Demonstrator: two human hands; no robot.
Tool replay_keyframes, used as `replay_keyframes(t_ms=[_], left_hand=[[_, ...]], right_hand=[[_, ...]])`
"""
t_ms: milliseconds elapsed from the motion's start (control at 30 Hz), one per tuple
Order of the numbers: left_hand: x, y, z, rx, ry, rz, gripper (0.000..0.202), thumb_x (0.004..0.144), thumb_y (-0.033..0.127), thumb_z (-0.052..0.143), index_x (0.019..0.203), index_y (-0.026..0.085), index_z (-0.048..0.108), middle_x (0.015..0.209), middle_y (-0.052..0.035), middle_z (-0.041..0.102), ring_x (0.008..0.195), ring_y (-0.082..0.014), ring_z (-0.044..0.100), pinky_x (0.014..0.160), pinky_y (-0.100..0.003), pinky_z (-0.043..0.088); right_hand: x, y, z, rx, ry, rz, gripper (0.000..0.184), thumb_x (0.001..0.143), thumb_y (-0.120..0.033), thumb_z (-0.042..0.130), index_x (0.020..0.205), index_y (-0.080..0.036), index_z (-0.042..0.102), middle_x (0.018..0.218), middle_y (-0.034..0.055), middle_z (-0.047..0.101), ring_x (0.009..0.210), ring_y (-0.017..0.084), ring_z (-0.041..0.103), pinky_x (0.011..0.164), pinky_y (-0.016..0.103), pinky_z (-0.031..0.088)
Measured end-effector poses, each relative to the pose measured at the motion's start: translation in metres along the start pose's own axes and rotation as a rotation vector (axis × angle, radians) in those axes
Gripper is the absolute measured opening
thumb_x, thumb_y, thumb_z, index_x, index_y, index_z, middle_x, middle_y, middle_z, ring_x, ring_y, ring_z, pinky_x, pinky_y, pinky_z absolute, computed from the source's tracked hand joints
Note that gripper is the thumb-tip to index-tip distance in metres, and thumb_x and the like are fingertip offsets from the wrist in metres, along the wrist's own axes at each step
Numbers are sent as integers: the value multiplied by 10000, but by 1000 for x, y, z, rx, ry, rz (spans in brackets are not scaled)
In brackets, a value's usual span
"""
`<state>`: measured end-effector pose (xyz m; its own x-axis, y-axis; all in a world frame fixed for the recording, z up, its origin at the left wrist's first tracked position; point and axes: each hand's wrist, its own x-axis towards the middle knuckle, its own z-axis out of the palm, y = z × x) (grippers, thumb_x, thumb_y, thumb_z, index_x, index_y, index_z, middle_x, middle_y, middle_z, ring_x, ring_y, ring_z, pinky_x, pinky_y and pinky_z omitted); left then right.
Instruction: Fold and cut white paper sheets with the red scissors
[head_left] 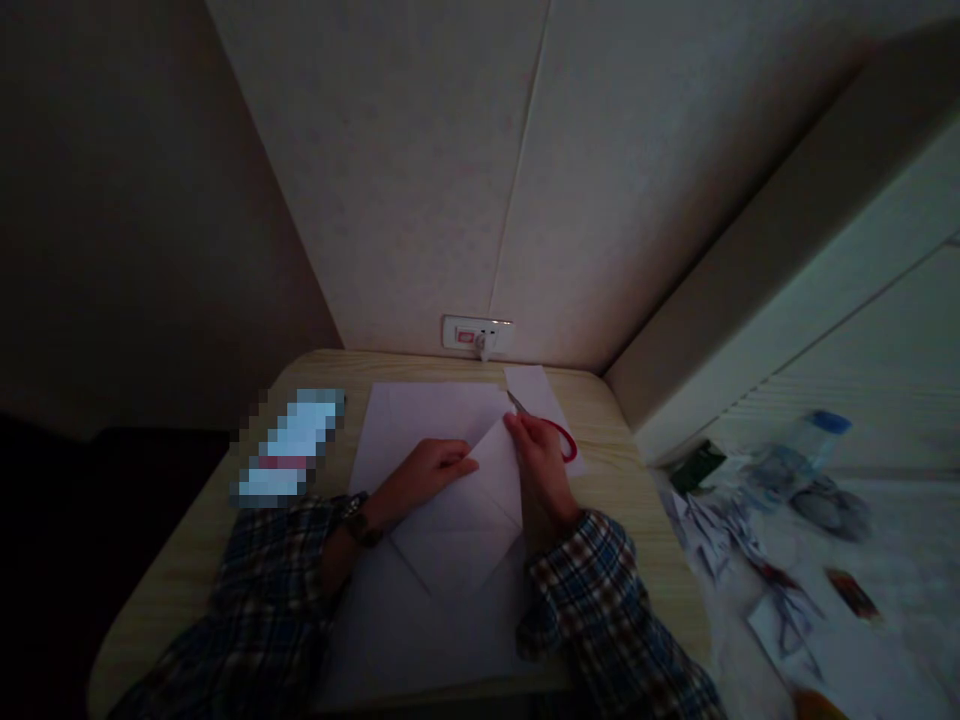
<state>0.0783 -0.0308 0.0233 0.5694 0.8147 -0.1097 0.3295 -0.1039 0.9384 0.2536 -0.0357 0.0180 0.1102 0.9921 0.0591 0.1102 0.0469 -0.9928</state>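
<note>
A folded white paper (457, 530) lies on a larger white sheet (420, 415) on a small wooden table (187, 560). My left hand (427, 475) rests on the paper's upper left edge, fingers curled and pressing it down. My right hand (540, 465) grips red-handled scissors (559, 435); their blades point up and left at the paper's top corner. Both arms wear plaid sleeves, and a watch is on my left wrist.
A blurred-out flat object (289, 455) lies at the table's left. A wall socket (478, 333) sits behind the table. To the right, a pale surface holds paper scraps (712, 540), another pair of scissors (787, 610), a dark green box (696, 465) and a plastic bottle (814, 440).
</note>
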Motion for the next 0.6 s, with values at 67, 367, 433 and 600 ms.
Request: replay_keyframes(t_ms=[67, 367, 433, 600], left_hand=[[0, 0, -1, 3, -8, 7, 286, 775, 384, 489, 597, 162, 473, 567, 48, 437, 548, -110, 421, 497, -208, 284], [0, -4, -1, -34, -66, -15, 289, 768, 381, 516, 588, 164, 455, 553, 55, 424, 544, -104, 414, 483, -201, 266], [0, -5, -1, -70, -67, -26, 290, 759, 392, 532, 596, 158, 480, 570, 48, 451, 569, -111, 441, 491, -200, 280], [-1, -2, -2, -291, -80, -112, 312, 711, 445, 595, 653, 143, 544, 594, 33, 528, 570, -119, 489, 498, -201, 322]], right_hand=[[0, 0, -1, 37, -5, 7, 265, 737, -402, 585, 626, -174, 509, 512, -56, 433, 448, 84, 355, 411, 208, 241], [0, 0, -5, -17, 53, -45, 256, 791, -374, 530, 640, -168, 532, 513, -57, 409, 462, 86, 342, 416, 215, 219], [-1, 1, -5, 25, 60, -32, 222, 783, -378, 546, 711, -169, 568, 537, -52, 444, 471, 91, 366, 419, 214, 232], [-1, 0, -3, 294, -2, -22, 268, 799, -427, 532, 720, -178, 594, 619, -11, 538, 531, 114, 437, 488, 226, 331]])
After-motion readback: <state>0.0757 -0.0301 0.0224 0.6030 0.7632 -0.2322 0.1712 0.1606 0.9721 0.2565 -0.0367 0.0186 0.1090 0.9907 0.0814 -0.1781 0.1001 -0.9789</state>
